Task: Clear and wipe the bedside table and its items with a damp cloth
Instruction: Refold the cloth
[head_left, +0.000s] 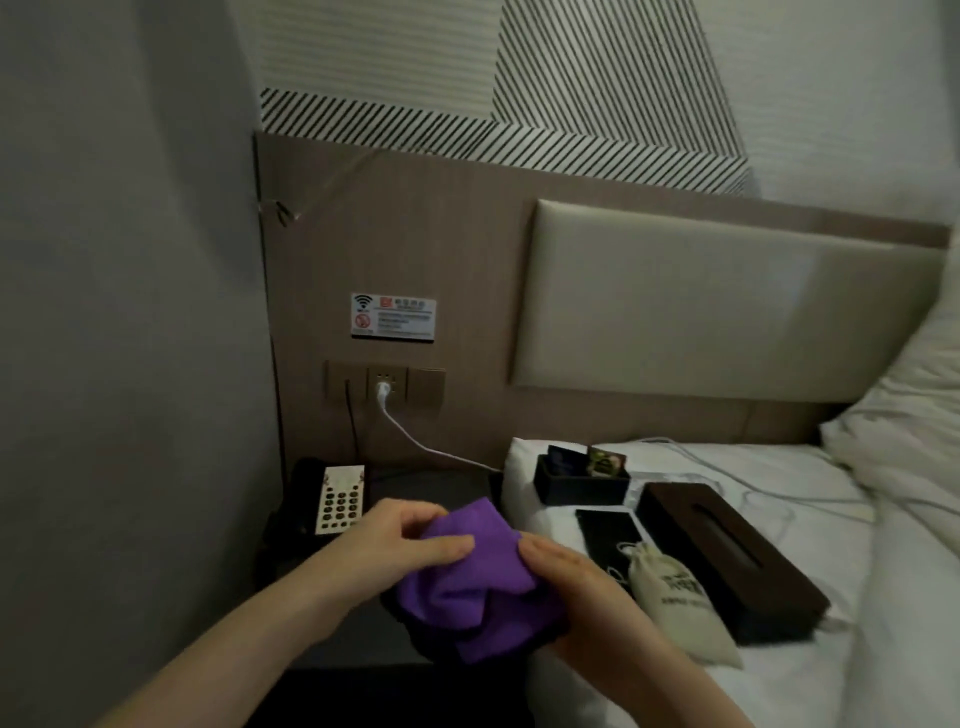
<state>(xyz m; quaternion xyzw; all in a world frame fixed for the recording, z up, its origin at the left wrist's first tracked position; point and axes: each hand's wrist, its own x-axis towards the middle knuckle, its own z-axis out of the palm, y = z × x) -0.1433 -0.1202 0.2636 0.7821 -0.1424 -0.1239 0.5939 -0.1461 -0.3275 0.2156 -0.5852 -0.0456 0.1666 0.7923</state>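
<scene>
Dark bedside table (426, 483) mostly cleared, phone (340, 500) left. Left hand (395, 540) and right hand (576, 597) both pinch purple cloth (478, 582) above it; fold flat pad, then wipe in overlapping strokes

A grey wall (130, 312) stands at left. Behind the white bed (779, 519) there is a wooden panel (415, 234) with a beige padded headboard (727, 312), under striped wallpaper (597, 78). Light is dim.
</scene>
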